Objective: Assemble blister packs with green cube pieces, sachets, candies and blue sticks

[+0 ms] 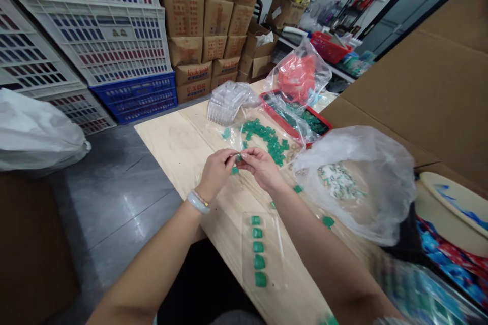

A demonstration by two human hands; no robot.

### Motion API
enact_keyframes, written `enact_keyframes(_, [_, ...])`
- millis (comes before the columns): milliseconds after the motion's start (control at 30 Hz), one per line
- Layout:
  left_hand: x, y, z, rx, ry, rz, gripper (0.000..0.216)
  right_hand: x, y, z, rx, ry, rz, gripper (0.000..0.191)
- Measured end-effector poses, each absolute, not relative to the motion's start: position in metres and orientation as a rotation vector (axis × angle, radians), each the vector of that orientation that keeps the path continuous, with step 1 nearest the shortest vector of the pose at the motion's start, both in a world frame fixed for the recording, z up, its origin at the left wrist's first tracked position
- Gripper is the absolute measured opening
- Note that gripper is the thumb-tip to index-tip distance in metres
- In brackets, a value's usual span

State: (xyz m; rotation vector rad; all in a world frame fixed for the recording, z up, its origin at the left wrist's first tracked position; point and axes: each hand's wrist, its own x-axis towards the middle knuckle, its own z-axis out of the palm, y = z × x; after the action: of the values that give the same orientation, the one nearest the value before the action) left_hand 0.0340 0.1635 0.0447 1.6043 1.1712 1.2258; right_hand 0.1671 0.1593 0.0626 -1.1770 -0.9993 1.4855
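Green, small, at the fingertips: pinching a piece (239, 159) btwn L hand (218, 170) & R hand (263, 167), thumbs and fingers of both closed in, tips nearly meeting. Mostly covered by fingers, so can't tell exact shape. Held over the table (168, 137), a bit short of the pile (269, 142). Wearing a pale bangle (199, 203) on L wrist, close by the table's L edge. Bare wood up that side, then open grey floor (125, 218): plenty of room L, much less R.

Btwn forearms, lower corner nr the L edge: clear tray (273, 251) w/ five green squares (258, 247) in single file, top end just beside R forearm (305, 228). Along that arm, a few strays (328, 222) on the wood.

Beyond the hands: pile spread in a loose curve, then red-rimmed tub (277, 121) w/ more green, partly under clear bag (322, 68) w/ red stuff (295, 78). To the L, clear packs (229, 101) stacked, w/ bare wood btwn them and the L edge.

R side: big bag (385, 162) w/ white & green bits (339, 180), crowding in. Past it, cream basin (438, 203) & tall cardboard (419, 76), walling off that side.

Farthest, across the floor: white crates (110, 43), blue crate (137, 96) at bottom, brown cartons (186, 15) alongside; far L, white sack (34, 132).
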Motion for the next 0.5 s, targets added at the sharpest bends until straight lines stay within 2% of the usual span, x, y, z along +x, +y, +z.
enact_keyframes(67, [0.019, 0.169, 0.042, 1.435, 1.261, 1.197, 0.017, 0.162, 0.167, 0.056, -1.264, -1.157, 1.341, 0.019])
enact_keyframes(167, [-0.004, 0.171, 0.031, 1.01, 1.317, 1.174, 0.024, 0.153, 0.173, 0.041, -1.371, -1.679, 0.932, 0.006])
enact_keyframes(267, [-0.016, 0.165, 0.017, 0.701, 1.236, 1.198, 0.031, 0.143, 0.174, 0.028, -1.267, -2.276, 0.615, 0.008])
enact_keyframes(367, [-0.015, 0.16, 0.006, 0.585, 1.181, 1.265, 0.034, 0.135, 0.175, 0.019, -1.178, -2.62, 0.504, 0.012])
enact_keyframes(500, [-0.009, 0.158, 0.0, 0.521, 1.197, 1.275, 0.031, 0.138, 0.175, 0.009, -1.185, -2.697, 0.487, 0.014])
